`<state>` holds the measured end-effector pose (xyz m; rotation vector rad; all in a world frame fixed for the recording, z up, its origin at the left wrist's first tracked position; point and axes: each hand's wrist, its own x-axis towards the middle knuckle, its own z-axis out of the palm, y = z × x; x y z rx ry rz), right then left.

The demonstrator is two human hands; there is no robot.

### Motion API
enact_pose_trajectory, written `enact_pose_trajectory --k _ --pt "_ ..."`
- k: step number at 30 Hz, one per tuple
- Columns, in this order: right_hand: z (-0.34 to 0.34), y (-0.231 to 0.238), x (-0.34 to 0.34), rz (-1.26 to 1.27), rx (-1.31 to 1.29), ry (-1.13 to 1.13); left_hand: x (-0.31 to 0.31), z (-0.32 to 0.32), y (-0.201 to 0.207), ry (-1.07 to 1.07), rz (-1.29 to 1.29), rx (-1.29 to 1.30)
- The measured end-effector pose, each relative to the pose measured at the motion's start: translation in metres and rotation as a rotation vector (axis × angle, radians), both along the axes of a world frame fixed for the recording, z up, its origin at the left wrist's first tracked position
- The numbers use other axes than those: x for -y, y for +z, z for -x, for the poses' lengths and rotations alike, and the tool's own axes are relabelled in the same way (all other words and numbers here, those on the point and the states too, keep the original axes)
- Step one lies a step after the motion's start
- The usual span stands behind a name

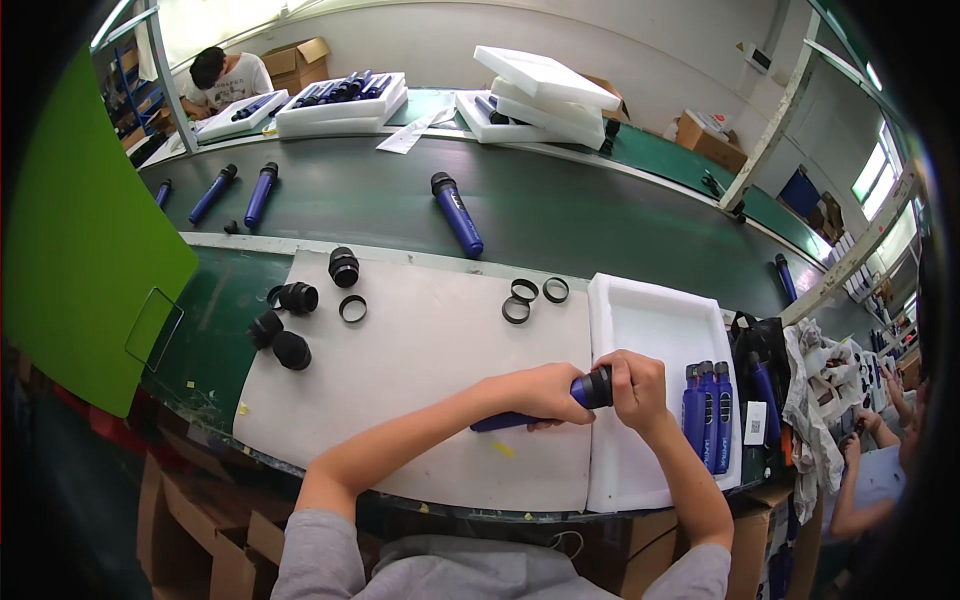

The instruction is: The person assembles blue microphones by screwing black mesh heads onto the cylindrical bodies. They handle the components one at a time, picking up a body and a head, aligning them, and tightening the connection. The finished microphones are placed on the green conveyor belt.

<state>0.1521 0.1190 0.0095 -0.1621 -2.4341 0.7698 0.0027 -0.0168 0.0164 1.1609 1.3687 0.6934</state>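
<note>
My left hand (548,392) is wrapped round the blue body of a torch-shaped device (505,421), which lies tilted above the white work sheet (400,400). At its black head, my right hand (638,388) has its fingers closed round the end. Just right of the hands stands a white foam tray (598,450) with several blue tube bodies (708,420) along its right side. Loose black ribbed heads (343,267) are grouped at the sheet's far left, beside a black ring (353,309). Three more black rings (525,290) lie beyond my hands.
A dark green conveyor belt (350,200) runs across behind, carrying blue torch-shaped devices (458,215). Stacked foam trays (340,115) stand past it. A green panel (90,230) borders the left. One co-worker (230,80) sits far left, another person's arm (855,480) shows at right.
</note>
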Motion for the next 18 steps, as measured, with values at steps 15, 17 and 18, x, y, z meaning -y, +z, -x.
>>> enact_pose_trajectory --k 15,17,18 --pt "0.001 -0.002 -0.007 -0.105 -0.100 0.042 -0.002 -0.002 0.006 0.088 -0.106 -0.183" --pt "-0.001 -0.005 -0.007 -0.063 -0.076 0.010 -0.003 -0.002 0.011 0.059 -0.052 -0.161" --pt "0.001 -0.006 -0.006 -0.042 -0.067 0.002 -0.003 -0.004 0.007 0.104 -0.132 -0.227"
